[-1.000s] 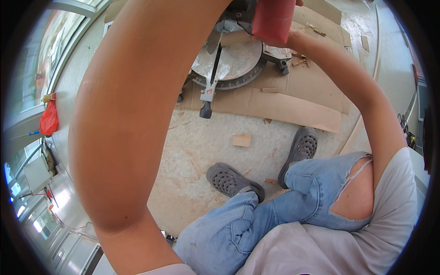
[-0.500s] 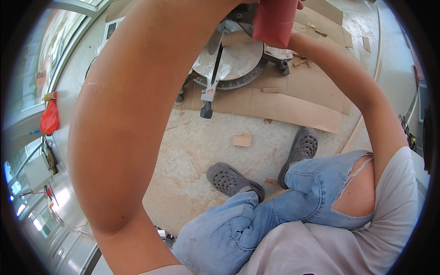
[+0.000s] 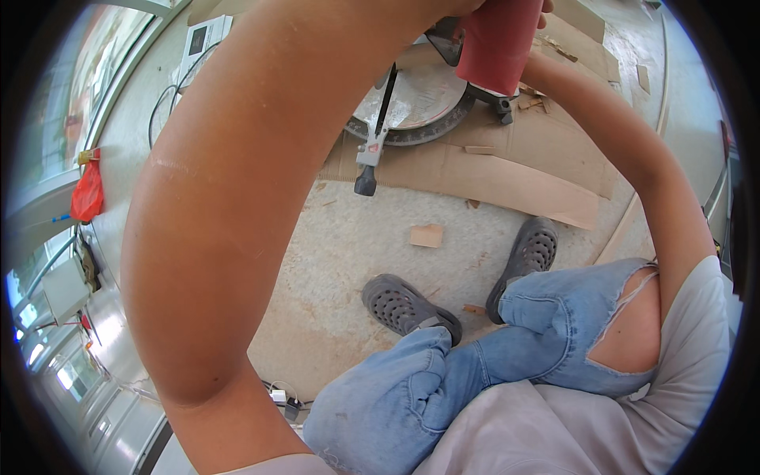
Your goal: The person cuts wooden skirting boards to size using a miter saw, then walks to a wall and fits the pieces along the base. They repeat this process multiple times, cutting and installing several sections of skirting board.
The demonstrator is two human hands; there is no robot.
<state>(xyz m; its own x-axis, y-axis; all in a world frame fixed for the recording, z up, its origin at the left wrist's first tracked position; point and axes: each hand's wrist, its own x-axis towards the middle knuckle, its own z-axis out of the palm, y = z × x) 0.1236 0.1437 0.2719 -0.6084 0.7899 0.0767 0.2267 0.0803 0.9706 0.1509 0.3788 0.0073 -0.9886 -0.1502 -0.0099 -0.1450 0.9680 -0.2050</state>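
A smooth dull-red piece [image 3: 495, 47] with a rounded lower end stands above the miter saw at the top of the view; its upper part is cut off. My right hand [image 3: 546, 11] is wrapped round it from behind, with only some fingertips showing past its edge. My left arm reaches across to the top edge beside the red piece, and my left hand [image 3: 455, 5] is nearly all out of the picture. Under both arms lies the miter saw's round metal table [image 3: 427, 91], with a dark slot and a black front knob [image 3: 366, 182].
Cardboard sheets [image 3: 522, 178] lie under the saw, with wood scraps on them. A small offcut [image 3: 427, 235] rests on the floor before my grey clogs [image 3: 408, 305]. At the left hang a red bag [image 3: 87, 194] and a cable [image 3: 162, 111] by a white box [image 3: 204, 38].
The view has shifted slightly, so the saw and floor sit a little farther right and higher. The red piece sits farther right and slightly lower, still in my right hand.
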